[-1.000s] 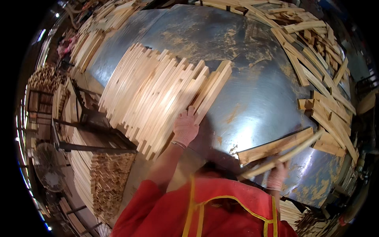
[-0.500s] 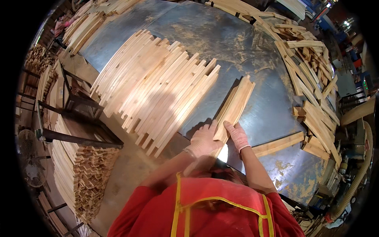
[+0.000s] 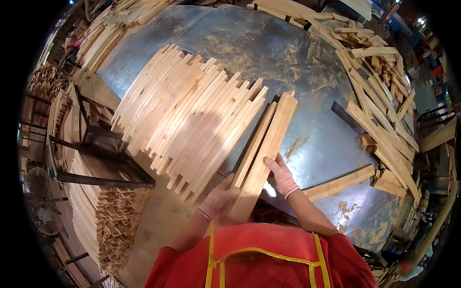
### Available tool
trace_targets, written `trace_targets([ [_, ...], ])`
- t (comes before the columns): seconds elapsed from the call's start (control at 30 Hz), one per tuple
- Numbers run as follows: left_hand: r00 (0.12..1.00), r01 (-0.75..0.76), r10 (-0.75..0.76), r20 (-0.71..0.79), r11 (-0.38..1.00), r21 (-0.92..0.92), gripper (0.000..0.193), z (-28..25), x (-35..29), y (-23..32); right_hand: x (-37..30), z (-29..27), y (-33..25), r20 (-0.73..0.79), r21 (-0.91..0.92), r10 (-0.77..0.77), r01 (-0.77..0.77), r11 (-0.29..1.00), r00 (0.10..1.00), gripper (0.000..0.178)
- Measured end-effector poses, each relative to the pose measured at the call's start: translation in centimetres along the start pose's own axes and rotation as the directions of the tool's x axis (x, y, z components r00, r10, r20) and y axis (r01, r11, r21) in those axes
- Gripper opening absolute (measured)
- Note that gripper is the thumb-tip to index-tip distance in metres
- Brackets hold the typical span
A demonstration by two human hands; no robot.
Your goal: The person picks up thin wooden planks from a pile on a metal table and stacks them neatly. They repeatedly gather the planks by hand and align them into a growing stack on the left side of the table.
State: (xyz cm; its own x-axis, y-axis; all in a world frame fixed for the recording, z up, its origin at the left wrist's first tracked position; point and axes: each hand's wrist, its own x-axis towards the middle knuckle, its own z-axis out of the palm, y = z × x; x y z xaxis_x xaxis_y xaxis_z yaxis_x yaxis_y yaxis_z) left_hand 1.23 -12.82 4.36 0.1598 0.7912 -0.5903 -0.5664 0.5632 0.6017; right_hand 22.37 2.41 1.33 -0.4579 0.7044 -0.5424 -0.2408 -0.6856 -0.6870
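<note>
Two wooden strips lie side by side over the steel table's near edge, with a dark gap between them. The broader wooden strip [image 3: 269, 149] is in my right hand [image 3: 283, 178], whose thumb presses on top while the fingers go out of sight beneath. My left hand [image 3: 218, 198], slightly blurred, closes around the near end of the narrower wooden strip [image 3: 254, 146]; some of its fingers are hidden. Both hands wear pale work gloves. Close by on the left, a wide row of wooden strips [image 3: 187, 115] lies side by side with uneven ends.
Sawdust covers patches of the steel table [image 3: 319, 139]. A jumbled pile of wood offcuts [image 3: 384, 72] lines its right side, and a single strip [image 3: 341, 182] lies near the front edge. At the left stand a stacked bundle of strips [image 3: 120, 225] and a fan [image 3: 43, 201]. A person [image 3: 72, 45] is far left.
The strips, together before, are now parted and turned to show a broad face. My left hand has slid down and left to the near end; my right hand has dropped slightly.
</note>
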Motion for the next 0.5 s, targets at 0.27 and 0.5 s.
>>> trace_targets([
  [0.27,0.991,0.027,0.053,-0.120,0.813,0.581,0.062,-0.2,-0.6,0.1,0.6,1.0,-0.8,0.031,-0.249,0.037,-0.028,0.968,0.999,0.121],
  [0.5,0.738,0.304,0.671,-0.078,-0.226,0.926,0.084,5.9,0.2,4.8,4.3,3.2,1.6,0.188,-0.457,0.088,0.008,0.890,0.978,0.098],
])
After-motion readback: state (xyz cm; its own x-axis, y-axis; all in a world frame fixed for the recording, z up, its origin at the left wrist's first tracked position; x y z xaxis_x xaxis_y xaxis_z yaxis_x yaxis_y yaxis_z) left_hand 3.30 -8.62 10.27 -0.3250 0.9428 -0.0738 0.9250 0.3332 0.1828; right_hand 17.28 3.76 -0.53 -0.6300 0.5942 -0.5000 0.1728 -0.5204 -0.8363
